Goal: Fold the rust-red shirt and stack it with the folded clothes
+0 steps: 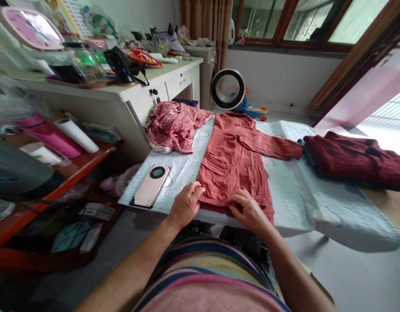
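A rust-red long-sleeved shirt (234,160) lies spread on a pale blue cloth (289,195), its one visible sleeve stretched out to the right. At the near left corner of its hem, my left hand (187,203) is closed, fingers pinching the fabric's edge. My right hand (248,210) rests on the hem further right, with fingers curled and closed on the fabric. Part of the shirt hangs over the near edge of the cloth. Left of the shirt lies a pink phone (152,185) with a round black camera ring.
A crumpled red patterned garment (175,125) sits at the far left of the cloth. Folded dark red clothes (356,158) are stacked on the right. A white desk (122,93) holds clutter behind, and an orange-edged shelf (99,158) with bottles stands at left.
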### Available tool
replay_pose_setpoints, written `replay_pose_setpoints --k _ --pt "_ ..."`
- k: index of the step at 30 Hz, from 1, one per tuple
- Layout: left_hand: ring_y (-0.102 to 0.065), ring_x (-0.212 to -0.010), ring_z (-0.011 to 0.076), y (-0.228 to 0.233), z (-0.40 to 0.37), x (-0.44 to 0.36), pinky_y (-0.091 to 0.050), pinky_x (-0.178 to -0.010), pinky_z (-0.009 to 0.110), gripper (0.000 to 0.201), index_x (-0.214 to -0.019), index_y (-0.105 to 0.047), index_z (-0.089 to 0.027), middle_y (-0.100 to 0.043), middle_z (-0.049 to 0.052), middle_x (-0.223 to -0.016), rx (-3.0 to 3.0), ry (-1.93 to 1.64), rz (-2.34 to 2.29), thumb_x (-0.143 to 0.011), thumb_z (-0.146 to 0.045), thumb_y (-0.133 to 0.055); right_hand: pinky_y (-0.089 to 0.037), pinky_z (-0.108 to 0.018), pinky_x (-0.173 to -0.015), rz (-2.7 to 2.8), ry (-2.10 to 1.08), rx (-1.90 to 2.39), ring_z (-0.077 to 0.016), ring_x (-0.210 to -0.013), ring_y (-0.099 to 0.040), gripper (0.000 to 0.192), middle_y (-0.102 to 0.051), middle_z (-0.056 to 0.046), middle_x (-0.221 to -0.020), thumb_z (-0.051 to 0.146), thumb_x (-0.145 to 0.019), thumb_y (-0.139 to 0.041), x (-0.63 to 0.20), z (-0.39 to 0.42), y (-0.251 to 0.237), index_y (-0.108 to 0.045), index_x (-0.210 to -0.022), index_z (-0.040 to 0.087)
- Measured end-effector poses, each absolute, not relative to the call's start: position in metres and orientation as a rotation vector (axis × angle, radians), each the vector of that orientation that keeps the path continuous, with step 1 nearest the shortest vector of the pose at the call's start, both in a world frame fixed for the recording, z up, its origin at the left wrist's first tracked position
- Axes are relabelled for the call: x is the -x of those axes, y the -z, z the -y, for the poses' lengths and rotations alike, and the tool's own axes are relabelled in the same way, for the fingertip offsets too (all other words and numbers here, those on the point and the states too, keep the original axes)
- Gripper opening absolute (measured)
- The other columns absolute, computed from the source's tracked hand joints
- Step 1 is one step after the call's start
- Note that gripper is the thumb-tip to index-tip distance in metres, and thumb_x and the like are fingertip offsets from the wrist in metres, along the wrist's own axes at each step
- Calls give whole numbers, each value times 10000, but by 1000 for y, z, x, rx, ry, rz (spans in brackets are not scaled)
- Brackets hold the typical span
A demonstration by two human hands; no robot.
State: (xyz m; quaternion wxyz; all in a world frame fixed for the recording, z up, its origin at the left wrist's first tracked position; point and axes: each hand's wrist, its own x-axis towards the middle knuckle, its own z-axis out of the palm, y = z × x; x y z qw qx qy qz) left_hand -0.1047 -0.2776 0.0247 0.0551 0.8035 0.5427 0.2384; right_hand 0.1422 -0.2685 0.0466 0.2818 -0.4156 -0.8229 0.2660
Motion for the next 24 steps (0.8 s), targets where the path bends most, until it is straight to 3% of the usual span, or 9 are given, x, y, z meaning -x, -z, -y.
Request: replay_pose_setpoints --k 4,8,13,19,24 --pt "-573 -1004 191 -22 275 106 -500 -904 307 406 -980 -606 -230 -550 48 -1059 -2373 -750 -1634 -710 23 -440 -449 -320 -782 2157 -741 1118 -177 -831 -550 137 -596 -30 -838 132 -842 -513 -146 268 -45 -624 -857 211" --pt "-581 -978 186 -19 275 105 -499 -879 294 384 -963 -610 -230 -567 41 -1030 -2337 -775 -1655 -728 19 -438 -450 -306 -771 2160 -862 1083 -166 -813 -554 50 -589 -20 -834 187 -835 -578 -152 268 -49 -621 -851 206" --pt "-580 -1002 193 -18 276 108 -487 -906 306 393 -981 -605 -223 -579 44 -1025 -2303 -841 -1620 -726 23 -435 -453 -292 -768 2099 -932 1089 -162 -847 -563 84 -587 -34 -919 198 -849 -577 -159 266 -50 -637 -909 204" --pt "-585 -1002 188 -16 277 116 -489 -909 314 384 -987 -597 -219 -580 42 -1039 -2260 -937 -1544 -731 23 -445 -455 -301 -821 2170 -986 1071 -169 -915 -550 263 -569 -36 -985 158 -809 -629 -159 265 -46 -635 -1065 222" --pt "-575 -1019 200 -14 279 115 -487 -925 339 398 -997 -586 -222 -579 46 -1050 -2262 -948 -1594 -724 31 -445 -459 -308 -860 2155 -997 1062 -167 -932 -554 266 -565 -35 -971 138 -824 -608 -157 265 -44 -664 -1066 234"
